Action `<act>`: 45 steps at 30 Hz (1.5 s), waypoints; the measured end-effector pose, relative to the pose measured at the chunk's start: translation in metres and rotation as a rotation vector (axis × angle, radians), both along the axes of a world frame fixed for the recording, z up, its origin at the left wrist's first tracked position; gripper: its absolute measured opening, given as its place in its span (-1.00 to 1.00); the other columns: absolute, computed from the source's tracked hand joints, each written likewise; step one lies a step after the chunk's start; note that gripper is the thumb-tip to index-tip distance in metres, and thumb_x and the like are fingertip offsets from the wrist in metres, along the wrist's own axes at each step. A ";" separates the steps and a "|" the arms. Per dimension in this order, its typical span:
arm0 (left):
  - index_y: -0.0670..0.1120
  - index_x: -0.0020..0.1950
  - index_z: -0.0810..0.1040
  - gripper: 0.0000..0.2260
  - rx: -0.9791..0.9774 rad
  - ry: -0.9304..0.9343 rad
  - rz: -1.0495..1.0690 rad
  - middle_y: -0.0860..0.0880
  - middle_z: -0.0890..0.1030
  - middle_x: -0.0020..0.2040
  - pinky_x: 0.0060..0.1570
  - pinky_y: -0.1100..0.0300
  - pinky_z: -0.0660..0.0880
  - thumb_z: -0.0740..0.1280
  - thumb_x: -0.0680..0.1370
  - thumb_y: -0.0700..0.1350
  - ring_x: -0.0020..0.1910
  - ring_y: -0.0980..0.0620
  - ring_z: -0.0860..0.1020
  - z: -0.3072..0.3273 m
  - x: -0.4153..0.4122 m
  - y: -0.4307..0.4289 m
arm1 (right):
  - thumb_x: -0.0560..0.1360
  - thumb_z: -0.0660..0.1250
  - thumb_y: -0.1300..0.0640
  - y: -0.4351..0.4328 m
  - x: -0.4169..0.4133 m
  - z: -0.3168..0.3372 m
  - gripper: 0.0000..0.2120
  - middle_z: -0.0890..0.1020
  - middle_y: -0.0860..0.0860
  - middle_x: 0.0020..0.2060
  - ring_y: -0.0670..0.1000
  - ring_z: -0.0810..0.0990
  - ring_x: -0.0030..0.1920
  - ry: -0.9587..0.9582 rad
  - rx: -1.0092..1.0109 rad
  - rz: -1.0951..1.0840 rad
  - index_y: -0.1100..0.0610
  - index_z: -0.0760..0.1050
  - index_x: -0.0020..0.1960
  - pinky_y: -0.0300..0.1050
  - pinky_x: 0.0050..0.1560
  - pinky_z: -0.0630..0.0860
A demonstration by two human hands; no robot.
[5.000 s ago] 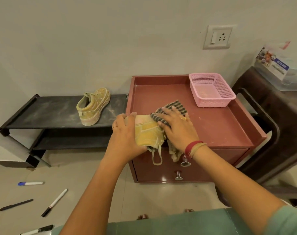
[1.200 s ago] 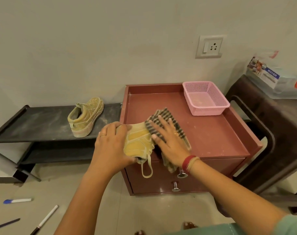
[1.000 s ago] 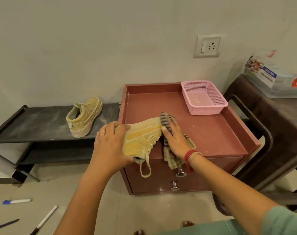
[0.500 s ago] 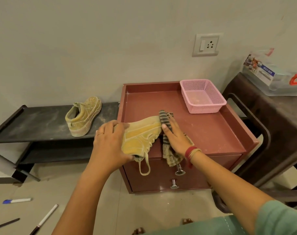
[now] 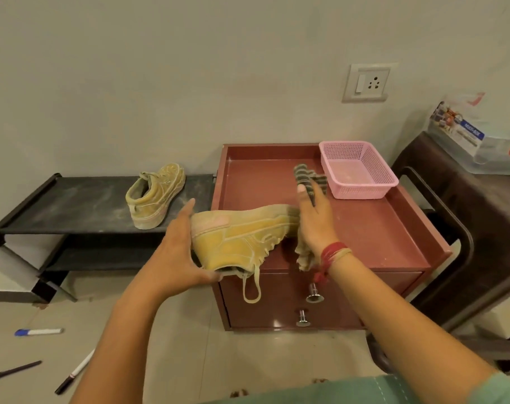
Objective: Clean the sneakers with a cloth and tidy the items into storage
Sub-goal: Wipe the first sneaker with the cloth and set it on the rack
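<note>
The left hand is clasping the sneaker by the heel in a full grip, its toe pointing away over the cabinet. At that far toe, the right hand, fingers flat, is pressing the cloth. Good wiping is probably needing a firmly braced heel.

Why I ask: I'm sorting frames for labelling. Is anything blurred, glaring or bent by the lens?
Head view: warm, even light with soft shadows; the right hand and striped cloth look slightly motion-smeared; small glints sit on the drawer knobs; the wide lens skews the shoe rack towards the left edge.
</note>
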State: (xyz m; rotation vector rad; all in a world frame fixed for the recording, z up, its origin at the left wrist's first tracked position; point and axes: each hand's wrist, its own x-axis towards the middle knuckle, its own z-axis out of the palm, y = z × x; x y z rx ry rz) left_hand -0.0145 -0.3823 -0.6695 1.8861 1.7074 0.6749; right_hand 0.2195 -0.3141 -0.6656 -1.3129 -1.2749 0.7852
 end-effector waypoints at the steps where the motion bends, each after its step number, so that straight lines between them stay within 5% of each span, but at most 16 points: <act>1: 0.23 0.51 -0.23 0.22 0.018 -0.033 -0.003 0.06 0.15 0.48 0.31 0.11 0.34 0.62 0.17 0.00 0.40 0.08 0.26 0.000 0.000 -0.001 | 0.61 0.11 -0.01 -0.011 -0.013 0.006 -0.59 0.40 0.01 0.36 -0.10 0.31 0.36 -0.082 0.052 0.076 0.09 0.29 0.42 -0.16 0.37 0.23; 4: 0.23 0.52 -0.23 0.21 0.105 -0.133 0.023 0.21 0.35 0.31 0.01 0.43 0.39 0.61 0.19 -0.10 0.10 0.38 0.44 0.001 0.004 -0.001 | 0.60 0.06 -0.12 -0.043 -0.062 0.015 -0.57 0.23 -0.07 0.47 -0.13 0.09 0.45 -0.427 0.174 0.353 -0.11 0.19 0.46 0.08 0.48 0.05; 6: 0.22 0.52 -0.23 0.18 0.168 -0.175 0.033 0.34 0.27 0.29 -0.05 0.51 0.37 0.58 0.24 -0.16 0.04 0.53 0.39 0.001 0.007 -0.001 | 0.59 0.00 -0.18 -0.049 -0.085 0.010 -0.56 0.08 -0.11 0.52 -0.02 -0.06 0.52 -0.756 0.189 0.460 -0.23 0.13 0.46 0.27 0.46 -0.16; 9: 0.24 0.52 -0.23 0.14 0.223 -0.158 0.053 0.14 0.26 0.44 0.05 0.34 0.46 0.55 0.27 -0.16 0.16 0.34 0.45 0.001 0.007 -0.002 | 0.58 -0.01 -0.21 -0.044 -0.092 0.002 -0.57 -0.02 -0.14 0.53 0.04 -0.14 0.52 -0.962 0.235 0.472 -0.27 0.12 0.45 0.29 0.42 -0.25; 13: 0.27 0.51 -0.18 0.13 0.223 -0.062 0.058 0.11 0.45 0.23 -0.06 0.02 0.59 0.54 0.21 -0.08 0.02 0.11 0.55 0.000 0.000 -0.006 | 0.58 -0.02 -0.23 -0.040 -0.084 -0.014 -0.56 0.01 -0.19 0.52 0.01 -0.08 0.52 -0.961 0.244 0.472 -0.32 0.05 0.44 0.17 0.45 -0.21; 21: 0.22 0.48 0.07 0.01 0.202 0.105 0.037 0.10 0.34 0.31 0.03 0.08 0.46 0.57 0.16 0.05 0.22 0.06 0.40 0.005 0.003 -0.004 | 0.48 -0.19 -0.36 -0.018 -0.009 -0.042 -0.37 -0.01 -0.23 0.51 -0.13 -0.16 0.50 -0.899 0.083 0.343 -0.16 0.04 0.49 0.02 0.50 -0.21; 25: 0.21 0.45 0.13 -0.06 0.193 0.083 0.054 0.10 0.34 0.29 0.06 0.07 0.45 0.55 0.17 0.03 0.23 0.04 0.38 0.007 0.007 -0.005 | 0.54 -0.06 -0.28 -0.004 0.006 -0.057 -0.44 0.04 -0.15 0.51 -0.09 -0.04 0.50 -0.647 0.026 0.259 -0.12 0.07 0.49 -0.08 0.44 -0.06; 30: 0.19 0.47 0.12 -0.05 0.186 0.052 0.065 0.09 0.33 0.30 0.09 0.11 0.39 0.54 0.19 0.02 0.26 0.03 0.36 0.006 0.009 -0.005 | 0.62 0.08 -0.04 0.015 0.042 -0.061 -0.73 0.58 0.10 0.16 0.14 0.51 0.22 -0.234 -0.280 0.157 0.01 0.47 0.19 0.04 0.26 0.40; 33: 0.15 0.48 0.15 -0.05 0.189 0.023 0.071 0.05 0.34 0.31 0.13 0.10 0.38 0.55 0.19 0.02 0.28 0.01 0.36 0.008 0.009 -0.002 | 0.61 0.10 -0.04 0.009 0.020 -0.034 -0.73 0.53 0.11 0.23 0.08 0.47 0.25 -0.125 -0.126 0.075 0.03 0.46 0.19 0.03 0.31 0.36; 35: 0.14 0.48 0.16 -0.05 0.196 -0.013 0.080 0.05 0.35 0.32 0.18 0.09 0.37 0.51 0.16 0.07 0.29 0.02 0.35 0.010 0.014 0.001 | 0.59 0.10 -0.12 -0.006 -0.011 -0.013 -0.57 0.35 0.04 0.41 -0.01 0.28 0.41 -0.196 0.009 0.170 0.05 0.34 0.39 -0.03 0.44 0.18; 39: 0.05 0.49 0.17 -0.03 0.228 -0.089 0.101 0.06 0.36 0.37 0.29 0.05 0.38 0.48 0.12 0.10 0.34 0.06 0.35 0.015 0.020 0.002 | 0.54 0.01 -0.23 -0.034 -0.065 0.002 -0.55 0.15 -0.15 0.49 -0.07 0.02 0.50 -0.626 0.232 0.445 -0.24 0.21 0.42 0.05 0.44 -0.22; 45: 0.09 0.41 0.23 -0.09 0.201 -0.064 0.100 0.09 0.40 0.25 0.12 0.04 0.50 0.48 0.09 0.10 0.18 0.11 0.41 0.007 0.008 -0.004 | 0.40 -0.28 -0.47 -0.015 -0.039 -0.027 -0.29 0.07 -0.21 0.50 -0.09 -0.10 0.51 -0.846 0.143 0.390 -0.23 0.06 0.47 0.13 0.49 -0.20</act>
